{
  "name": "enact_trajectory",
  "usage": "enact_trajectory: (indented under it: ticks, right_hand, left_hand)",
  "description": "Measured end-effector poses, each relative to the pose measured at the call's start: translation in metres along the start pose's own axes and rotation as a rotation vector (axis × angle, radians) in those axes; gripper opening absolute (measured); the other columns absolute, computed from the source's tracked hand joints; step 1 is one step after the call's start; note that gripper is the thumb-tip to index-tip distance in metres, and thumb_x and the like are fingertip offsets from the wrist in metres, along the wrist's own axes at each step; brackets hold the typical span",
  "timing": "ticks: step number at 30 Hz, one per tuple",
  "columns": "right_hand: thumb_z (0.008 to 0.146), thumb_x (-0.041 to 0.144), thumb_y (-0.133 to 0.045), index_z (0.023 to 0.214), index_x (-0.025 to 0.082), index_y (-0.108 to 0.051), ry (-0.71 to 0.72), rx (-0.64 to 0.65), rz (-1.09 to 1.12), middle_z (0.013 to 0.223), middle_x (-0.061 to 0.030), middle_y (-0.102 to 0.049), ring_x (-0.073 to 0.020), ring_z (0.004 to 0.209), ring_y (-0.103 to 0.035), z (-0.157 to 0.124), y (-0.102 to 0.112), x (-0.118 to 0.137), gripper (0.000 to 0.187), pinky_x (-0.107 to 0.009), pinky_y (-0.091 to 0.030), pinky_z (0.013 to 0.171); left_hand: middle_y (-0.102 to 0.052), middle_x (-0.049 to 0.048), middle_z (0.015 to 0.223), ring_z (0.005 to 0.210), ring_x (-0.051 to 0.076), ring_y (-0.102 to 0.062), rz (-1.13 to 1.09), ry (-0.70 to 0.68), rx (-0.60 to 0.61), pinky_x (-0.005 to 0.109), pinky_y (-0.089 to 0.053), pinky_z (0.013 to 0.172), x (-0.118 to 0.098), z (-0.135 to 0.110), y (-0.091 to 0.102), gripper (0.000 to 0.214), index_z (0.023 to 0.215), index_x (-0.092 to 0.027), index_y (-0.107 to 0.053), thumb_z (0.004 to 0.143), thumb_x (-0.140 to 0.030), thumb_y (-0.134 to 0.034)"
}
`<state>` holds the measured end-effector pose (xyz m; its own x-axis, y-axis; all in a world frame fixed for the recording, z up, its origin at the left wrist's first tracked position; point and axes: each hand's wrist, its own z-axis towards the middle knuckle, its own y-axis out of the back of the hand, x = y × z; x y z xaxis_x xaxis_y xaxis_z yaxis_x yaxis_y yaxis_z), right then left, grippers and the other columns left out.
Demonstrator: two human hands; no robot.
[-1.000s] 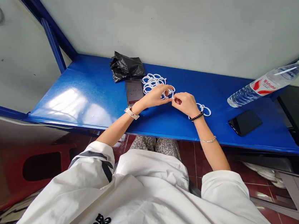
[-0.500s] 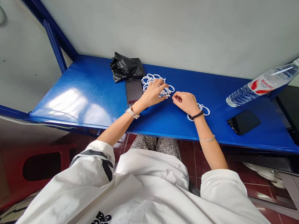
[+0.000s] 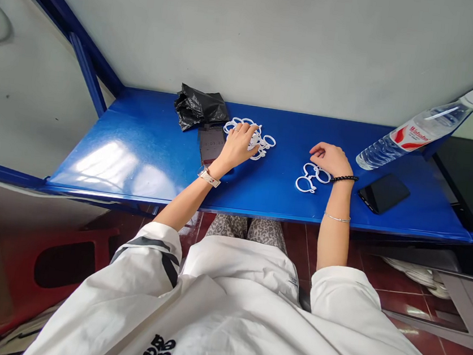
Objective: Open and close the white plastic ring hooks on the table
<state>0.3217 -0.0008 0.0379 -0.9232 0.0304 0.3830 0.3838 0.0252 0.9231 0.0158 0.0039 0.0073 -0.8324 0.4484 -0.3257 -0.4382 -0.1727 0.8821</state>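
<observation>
My left hand [image 3: 240, 142] rests over a pile of white plastic rings [image 3: 268, 142], its fingers apart and bent down onto them. Part of the pile is hidden under that palm. Farther right, my right hand [image 3: 333, 159] hovers by a smaller group of linked white rings [image 3: 304, 183]. Its fingers are loosely curled and point left, the thumb a little apart, and nothing shows between them.
A crumpled black plastic bag [image 3: 201, 108] and a phone with a lit screen [image 3: 212, 147] lie left of the pile. On the right are a dark phone [image 3: 385, 193] and a water bottle [image 3: 416, 132]. The blue tabletop [image 3: 255, 194] meets a grey wall.
My right hand has moved right, away from the pile, uncovering the smaller group of rings. The left hand stays over the pile, having shifted slightly left.
</observation>
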Motion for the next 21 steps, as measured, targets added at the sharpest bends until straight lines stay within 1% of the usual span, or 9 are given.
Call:
enact_trajectory:
  ticks: [3, 5, 9, 13, 16, 21]
  right_hand:
    - [0.077, 0.015, -0.071, 0.089, 0.021, -0.071, -0.013, 0.178, 0.03, 0.086, -0.0032, -0.073, -0.0185, 0.075, -0.066, 0.001, 0.002, -0.007, 0.013, -0.031, -0.049, 0.068]
    - [0.076, 0.015, -0.073, 0.087, 0.02, -0.069, -0.007, 0.219, 0.016, 0.084, -0.002, -0.071, -0.0167, 0.071, -0.064, 0.002, 0.0, -0.006, 0.013, -0.03, -0.047, 0.065]
    - [0.08, 0.012, -0.068, 0.08, 0.02, -0.065, 0.023, 0.173, -0.045, 0.08, -0.0017, -0.071, -0.0175, 0.073, -0.064, 0.001, -0.008, 0.006, 0.009, -0.03, -0.044, 0.066]
    - [0.084, 0.015, -0.064, 0.081, 0.02, -0.064, 0.121, 0.116, -0.012, 0.082, -0.0045, -0.073, -0.0192, 0.075, -0.066, -0.001, -0.019, 0.022, 0.006, -0.03, -0.045, 0.067]
    - [0.085, 0.016, -0.062, 0.086, 0.019, -0.064, 0.217, 0.068, 0.045, 0.081, -0.0055, -0.073, -0.0192, 0.073, -0.066, -0.004, -0.027, 0.034, 0.004, -0.03, -0.047, 0.067]
    - [0.088, 0.019, -0.061, 0.093, 0.02, -0.064, 0.374, -0.033, 0.148, 0.075, -0.0029, -0.069, -0.0178, 0.067, -0.063, -0.007, -0.038, 0.048, 0.007, -0.029, -0.046, 0.067]
  left_hand:
    - [-0.063, 0.0219, 0.135, 0.127, 0.038, -0.058, -0.005, -0.005, 0.048, 0.05, -0.049, 0.101, 0.0, -0.001, 0.0, 0.049, 0.145, -0.013, -0.052, 0.099, -0.028, -0.059]
    - [-0.061, 0.023, 0.139, 0.129, 0.039, -0.058, -0.004, -0.025, 0.082, 0.05, -0.05, 0.102, -0.001, -0.002, 0.0, 0.05, 0.145, -0.013, -0.051, 0.099, -0.027, -0.058]
    - [-0.06, 0.0235, 0.14, 0.131, 0.039, -0.057, 0.001, -0.058, 0.105, 0.052, -0.049, 0.104, -0.003, -0.002, 0.0, 0.049, 0.145, -0.012, -0.051, 0.098, -0.022, -0.057]
    - [-0.061, 0.0223, 0.139, 0.13, 0.038, -0.058, -0.024, -0.082, 0.108, 0.051, -0.05, 0.103, -0.002, -0.002, -0.002, 0.048, 0.144, -0.013, -0.052, 0.097, -0.022, -0.059]
    - [-0.062, 0.0213, 0.138, 0.13, 0.037, -0.058, -0.043, -0.1, 0.072, 0.051, -0.049, 0.104, -0.003, -0.002, -0.003, 0.046, 0.142, -0.016, -0.054, 0.098, -0.028, -0.062]
    - [-0.064, 0.0185, 0.133, 0.129, 0.036, -0.058, -0.054, -0.114, -0.02, 0.05, -0.046, 0.107, -0.009, -0.004, -0.002, 0.035, 0.133, -0.019, -0.061, 0.1, -0.03, -0.062]
